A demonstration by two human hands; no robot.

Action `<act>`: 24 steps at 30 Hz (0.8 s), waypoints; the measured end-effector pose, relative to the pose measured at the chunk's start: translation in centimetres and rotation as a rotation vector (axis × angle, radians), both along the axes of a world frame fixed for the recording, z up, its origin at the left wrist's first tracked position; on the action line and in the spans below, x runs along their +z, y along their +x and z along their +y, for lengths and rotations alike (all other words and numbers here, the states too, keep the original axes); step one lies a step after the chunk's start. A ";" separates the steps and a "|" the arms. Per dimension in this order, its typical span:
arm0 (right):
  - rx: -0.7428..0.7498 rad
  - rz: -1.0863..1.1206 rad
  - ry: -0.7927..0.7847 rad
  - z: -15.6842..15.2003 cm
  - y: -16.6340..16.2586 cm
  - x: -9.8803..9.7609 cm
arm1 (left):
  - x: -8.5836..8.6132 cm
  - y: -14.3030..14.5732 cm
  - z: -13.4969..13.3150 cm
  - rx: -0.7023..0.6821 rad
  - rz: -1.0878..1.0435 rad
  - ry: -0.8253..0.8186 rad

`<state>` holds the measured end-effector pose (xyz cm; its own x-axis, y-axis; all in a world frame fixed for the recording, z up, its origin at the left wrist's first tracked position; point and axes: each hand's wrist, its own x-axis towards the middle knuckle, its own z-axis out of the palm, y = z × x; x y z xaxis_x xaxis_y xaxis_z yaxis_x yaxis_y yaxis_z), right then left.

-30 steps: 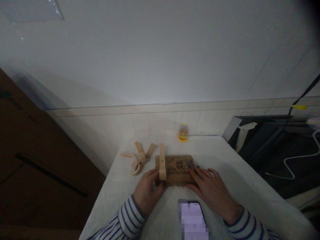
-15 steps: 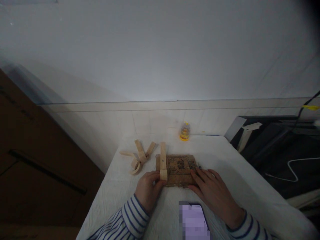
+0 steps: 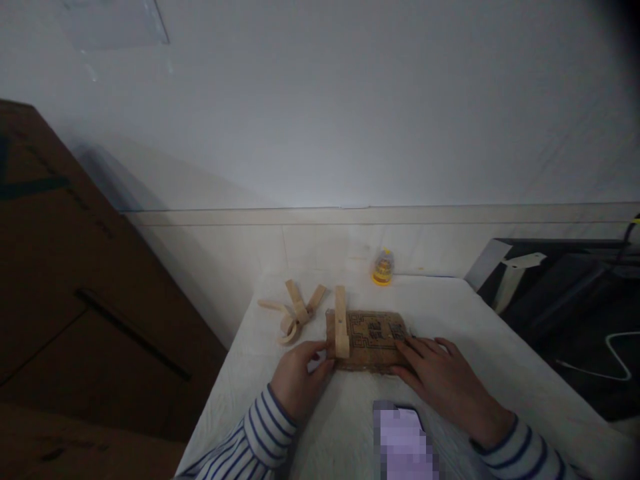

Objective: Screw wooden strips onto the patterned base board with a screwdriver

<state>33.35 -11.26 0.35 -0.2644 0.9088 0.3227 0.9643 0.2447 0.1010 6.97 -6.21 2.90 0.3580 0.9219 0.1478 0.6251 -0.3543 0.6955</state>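
A brown rectangular slab (image 3: pixel 373 360) with a dark printed pattern lies flat on the white-covered table. Across its left end rests a pale wooden strip (image 3: pixel 341 313), which extends past the slab's far edge. My left hand (image 3: pixel 299 380) has its fingertips and thumb closed at the slab's near left corner, just beside the strip. On the opposite end, my right hand (image 3: pixel 445 380) grips the slab, its fingers over the top and its thumb along the near edge. Several more pale wooden strips (image 3: pixel 297 310), some curled, lie interlinked to the left of the slab.
A phone (image 3: pixel 405 440) with a blurred-out screen lies near me. Near the wall stands a small clear container with a yellow base (image 3: pixel 383 270). A brown cardboard box (image 3: pixel 100 267) is at left; dark panels and a white cable (image 3: pixel 617 360) are at right.
The view has shifted, so the table's things appear further right. My left hand has come away from the wooden strip to the slab's left corner. My right hand stays on the right end.
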 end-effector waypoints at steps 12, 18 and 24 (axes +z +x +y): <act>0.217 0.404 -0.285 4.6 -3.3 7.6 | 1.3 -4.6 3.9 0.277 0.066 0.205; 0.364 0.582 -0.464 8.8 -6.7 8.9 | -0.6 -4.7 6.2 0.315 -0.043 0.220; 0.408 0.534 -0.529 12.7 -9.9 8.3 | -2.9 -5.2 7.2 0.310 -0.134 0.203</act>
<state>23.46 1.42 8.63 -0.5366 0.8419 0.0569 0.6764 0.4695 -0.5675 1.78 1.00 0.05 0.0323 0.9303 0.3653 0.6322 -0.3021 0.7135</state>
